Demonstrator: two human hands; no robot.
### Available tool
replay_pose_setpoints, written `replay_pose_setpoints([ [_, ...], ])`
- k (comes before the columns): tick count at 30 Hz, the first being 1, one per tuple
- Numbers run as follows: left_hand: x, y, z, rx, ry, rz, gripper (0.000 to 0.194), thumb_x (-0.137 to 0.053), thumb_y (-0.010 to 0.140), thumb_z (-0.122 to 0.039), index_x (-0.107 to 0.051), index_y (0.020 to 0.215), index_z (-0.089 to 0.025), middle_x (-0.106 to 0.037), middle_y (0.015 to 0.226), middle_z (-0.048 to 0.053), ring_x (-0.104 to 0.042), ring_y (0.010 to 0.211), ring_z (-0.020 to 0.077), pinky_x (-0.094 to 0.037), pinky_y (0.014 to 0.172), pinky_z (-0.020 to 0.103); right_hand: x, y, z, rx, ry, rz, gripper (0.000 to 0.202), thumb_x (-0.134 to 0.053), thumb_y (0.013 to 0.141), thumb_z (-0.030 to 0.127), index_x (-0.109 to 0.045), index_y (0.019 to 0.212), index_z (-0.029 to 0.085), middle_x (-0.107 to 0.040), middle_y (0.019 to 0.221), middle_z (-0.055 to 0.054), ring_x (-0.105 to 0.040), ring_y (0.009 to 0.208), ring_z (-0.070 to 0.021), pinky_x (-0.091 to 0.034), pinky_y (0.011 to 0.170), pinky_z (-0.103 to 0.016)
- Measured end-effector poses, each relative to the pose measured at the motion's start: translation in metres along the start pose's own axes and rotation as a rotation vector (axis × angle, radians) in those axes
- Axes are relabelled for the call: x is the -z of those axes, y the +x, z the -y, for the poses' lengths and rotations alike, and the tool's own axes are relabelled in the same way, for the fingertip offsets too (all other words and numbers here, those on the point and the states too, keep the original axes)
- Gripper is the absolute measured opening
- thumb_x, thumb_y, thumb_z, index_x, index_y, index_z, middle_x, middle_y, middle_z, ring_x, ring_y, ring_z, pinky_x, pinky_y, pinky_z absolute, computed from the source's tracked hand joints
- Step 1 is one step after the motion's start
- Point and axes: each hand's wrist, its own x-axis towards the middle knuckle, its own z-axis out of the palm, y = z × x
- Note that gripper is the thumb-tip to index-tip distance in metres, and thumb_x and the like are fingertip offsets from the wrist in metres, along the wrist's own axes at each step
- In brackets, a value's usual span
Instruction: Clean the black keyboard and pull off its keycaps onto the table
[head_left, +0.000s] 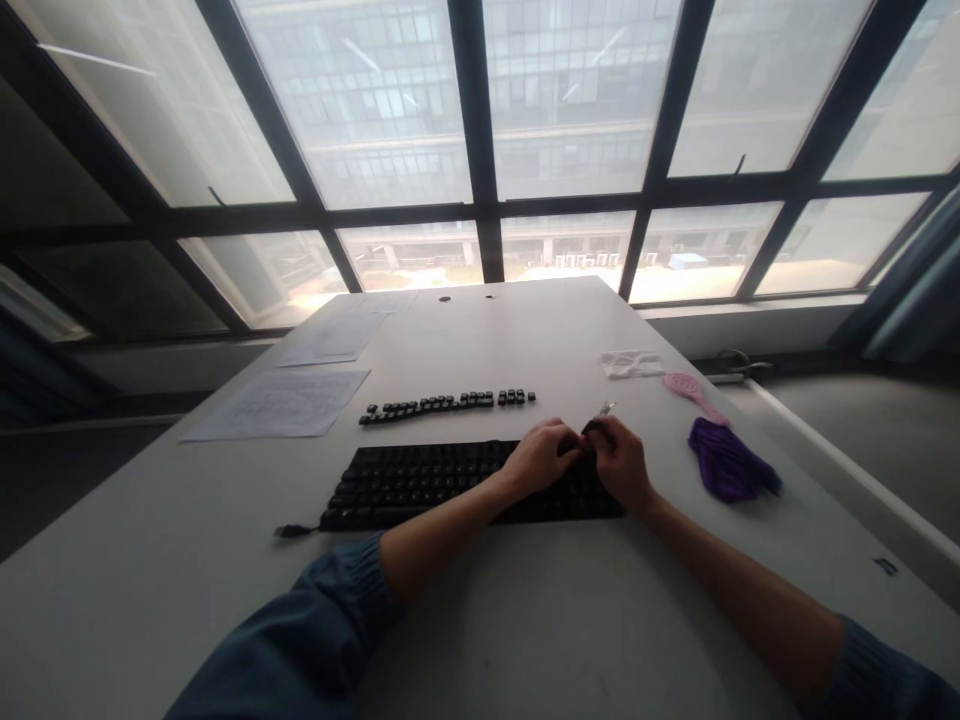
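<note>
A black keyboard [420, 480] lies on the white table in front of me, with no keycaps along its far row. Over its right part my left hand [544, 455] is closed, fingertips pinched together close to my right hand; what they hold, if anything, is hidden. My right hand [619, 460] grips a small keycap puller [604, 409], dark in the handle, its shiny wire end pointing up and away from me. Beyond the keyboard, loose black keycaps [435, 404] stand in a line, with a shorter group of keycaps [514, 397] to the right.
On the left lie printed paper sheets [277, 405]. To the right are a folded white cloth [630, 364], a pink brush-like item [694, 392] and a purple cloth [729, 462]. The keyboard's cable plug [294, 531] rests at its left corner. Large windows [570, 100] stand behind the table.
</note>
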Motion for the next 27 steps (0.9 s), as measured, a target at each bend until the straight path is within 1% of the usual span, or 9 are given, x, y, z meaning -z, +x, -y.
replay_pose_setpoints([
  [2,0.000,-0.001,-0.001,-0.005,0.013,-0.018,0.015,-0.065,0.085,-0.023,-0.071,0.099,-0.020,-0.065,0.097,0.006,-0.061,0.092,0.0198,-0.049,0.088,0.031,-0.001,0.001,0.000,-0.001,-0.006,-0.025,0.011,-0.051,0.091,0.027,-0.055,0.082,0.022,-0.063,0.073,-0.001,-0.059,0.067,-0.0185,-0.046,0.066,-0.029],
  [5,0.000,-0.002,-0.001,-0.032,0.031,-0.054,0.014,-0.064,0.087,-0.021,-0.069,0.100,-0.020,-0.065,0.100,0.007,-0.059,0.099,0.0216,-0.047,0.092,0.033,-0.002,0.001,-0.002,0.023,-0.024,-0.003,0.011,-0.049,0.092,0.028,-0.054,0.084,0.022,-0.064,0.075,-0.002,-0.060,0.070,-0.0193,-0.047,0.069,-0.030],
  [8,0.001,-0.003,-0.003,-0.046,0.044,-0.102,0.013,-0.064,0.088,-0.021,-0.065,0.100,-0.019,-0.066,0.101,0.007,-0.058,0.101,0.0224,-0.046,0.094,0.036,-0.003,0.002,-0.003,0.075,-0.068,0.014,0.013,-0.047,0.094,0.029,-0.053,0.085,0.023,-0.064,0.082,-0.004,-0.061,0.078,-0.0208,-0.047,0.073,-0.032],
  [11,0.002,-0.005,-0.005,-0.037,0.053,-0.125,0.017,-0.063,0.090,-0.022,-0.060,0.107,-0.021,-0.065,0.101,0.006,-0.057,0.101,0.0224,-0.046,0.093,0.037,-0.003,0.002,-0.002,0.033,-0.090,-0.010,0.011,-0.045,0.095,0.030,-0.051,0.089,0.023,-0.066,0.086,-0.005,-0.062,0.080,-0.0214,-0.046,0.074,-0.032],
  [15,0.004,-0.006,-0.009,-0.116,0.158,-0.075,0.020,-0.061,0.091,-0.021,-0.058,0.111,-0.023,-0.063,0.106,0.006,-0.055,0.103,0.0229,-0.046,0.094,0.037,-0.004,0.003,0.000,-0.068,-0.058,0.014,0.011,-0.043,0.096,0.032,-0.047,0.090,0.024,-0.065,0.077,-0.001,-0.061,0.070,-0.0195,-0.043,0.066,-0.029],
  [19,0.004,-0.008,-0.011,-0.219,0.339,-0.018,0.028,-0.057,0.091,-0.016,-0.060,0.117,-0.025,-0.062,0.109,0.007,-0.053,0.105,0.0241,-0.045,0.095,0.038,-0.006,0.005,-0.002,-0.071,-0.057,-0.018,0.012,-0.043,0.095,0.032,-0.046,0.087,0.024,-0.059,0.071,0.001,-0.055,0.064,-0.0181,-0.040,0.061,-0.028],
  [21,0.003,-0.010,-0.013,-0.242,0.364,-0.020,0.029,-0.057,0.091,-0.015,-0.061,0.118,-0.025,-0.062,0.113,0.008,-0.052,0.107,0.0246,-0.044,0.095,0.039,-0.007,0.005,-0.001,-0.069,-0.038,-0.015,0.012,-0.043,0.094,0.032,-0.047,0.087,0.023,-0.058,0.070,0.001,-0.055,0.063,-0.0180,-0.041,0.061,-0.028],
  [24,0.008,-0.011,-0.016,-0.205,0.297,-0.071,0.025,-0.062,0.089,-0.018,-0.065,0.112,-0.026,-0.061,0.117,0.007,-0.052,0.109,0.0241,-0.044,0.097,0.039,-0.007,0.005,0.001,-0.089,-0.011,-0.032,0.012,-0.043,0.094,0.032,-0.047,0.088,0.024,-0.060,0.070,0.001,-0.056,0.062,-0.0180,-0.041,0.061,-0.028],
  [27,0.024,0.002,-0.013,-0.109,0.213,-0.133,0.018,-0.069,0.085,-0.026,-0.068,0.104,-0.025,-0.062,0.111,0.006,-0.054,0.107,0.0233,-0.043,0.098,0.039,-0.007,0.005,0.001,-0.122,0.043,-0.068,0.012,-0.043,0.095,0.033,-0.047,0.088,0.024,-0.064,0.072,0.000,-0.060,0.066,-0.0184,-0.044,0.064,-0.028],
])
